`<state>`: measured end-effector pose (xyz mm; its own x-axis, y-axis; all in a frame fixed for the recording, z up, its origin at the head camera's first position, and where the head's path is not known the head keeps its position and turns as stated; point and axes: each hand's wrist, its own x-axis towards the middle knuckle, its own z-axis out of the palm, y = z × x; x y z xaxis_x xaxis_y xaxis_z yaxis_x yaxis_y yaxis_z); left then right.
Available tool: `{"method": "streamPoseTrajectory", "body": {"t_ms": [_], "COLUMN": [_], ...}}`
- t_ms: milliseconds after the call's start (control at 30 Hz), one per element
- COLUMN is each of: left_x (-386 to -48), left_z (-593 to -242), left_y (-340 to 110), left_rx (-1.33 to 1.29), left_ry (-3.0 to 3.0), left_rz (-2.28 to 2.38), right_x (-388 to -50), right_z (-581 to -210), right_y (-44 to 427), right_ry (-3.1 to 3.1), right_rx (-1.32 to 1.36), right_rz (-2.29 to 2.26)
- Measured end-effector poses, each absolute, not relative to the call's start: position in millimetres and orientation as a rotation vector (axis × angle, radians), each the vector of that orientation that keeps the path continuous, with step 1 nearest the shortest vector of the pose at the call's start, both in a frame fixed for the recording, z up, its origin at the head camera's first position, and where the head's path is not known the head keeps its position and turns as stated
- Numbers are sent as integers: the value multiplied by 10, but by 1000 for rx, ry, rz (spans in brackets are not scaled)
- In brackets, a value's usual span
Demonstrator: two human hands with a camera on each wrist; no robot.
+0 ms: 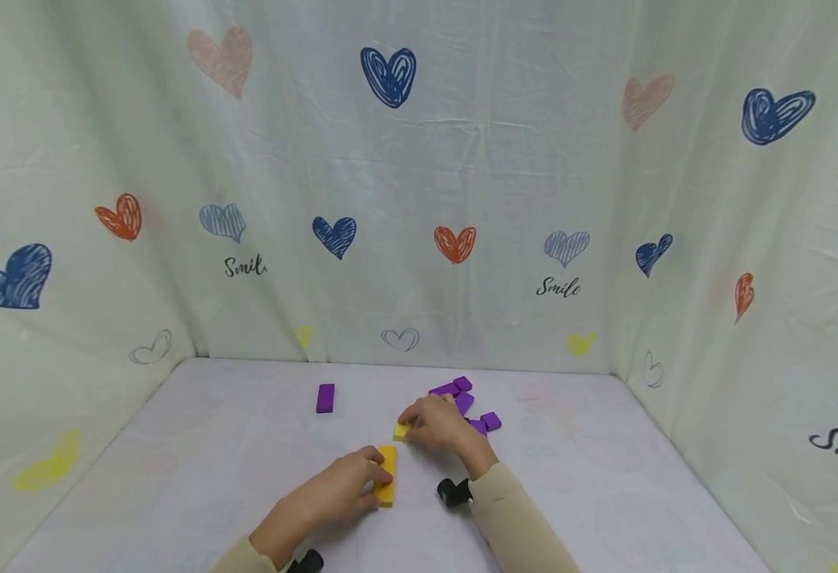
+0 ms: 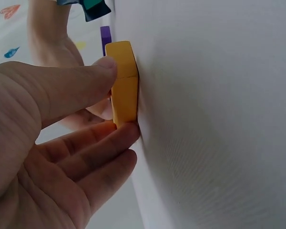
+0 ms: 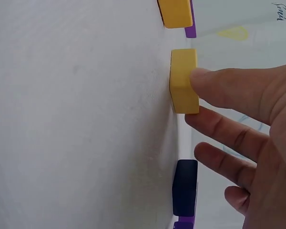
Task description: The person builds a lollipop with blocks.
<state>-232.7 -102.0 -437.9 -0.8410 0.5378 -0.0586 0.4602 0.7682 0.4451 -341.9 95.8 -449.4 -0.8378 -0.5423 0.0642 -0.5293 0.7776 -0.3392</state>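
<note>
My left hand [image 1: 343, 487] pinches a long yellow block [image 1: 387, 487] lying on the white table. In the left wrist view, its thumb [image 2: 93, 88] presses one side of that yellow block [image 2: 125, 98] while fingertips meet the other end. Farther forward and to the right, my right hand [image 1: 436, 422] holds a shorter yellow block [image 1: 400, 432] at the table surface. The right wrist view shows the thumb on this block [image 3: 183, 90] and the index fingertip at its edge. A small gap separates the two yellow blocks.
Several purple blocks [image 1: 465, 403] lie in a loose group just beyond and right of my right hand, partly hidden by it. One purple block [image 1: 325, 398] lies alone at the back left. A heart-printed curtain [image 1: 419, 302] encloses the table [image 1: 196, 446] at the back and sides.
</note>
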Motion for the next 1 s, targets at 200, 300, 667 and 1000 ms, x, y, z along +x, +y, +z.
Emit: {"method": "streamPoseTrajectory", "body": {"t_ms": [200,300,667,1000], "left_x": [-2264,-2255,-2235,-2242], "left_z": [-4376,-4376,-4387,-4422], "left_y": [-1006,-997,-965,-938], "left_rx": [844,845,819,747], "left_ry": [2806,2816,2820,2815], "left_rz": [605,596,606,604], "right_x": [-3384,-3362,-3331,-3292], "right_z": [-4488,-4477,-4531,-4527], "right_y": [963,964,969,948], "right_ry": [2786,2736,2690,2686], "right_rx": [-853,-844,-836,-824], "right_rz": [-720,-788,-894,-895]}}
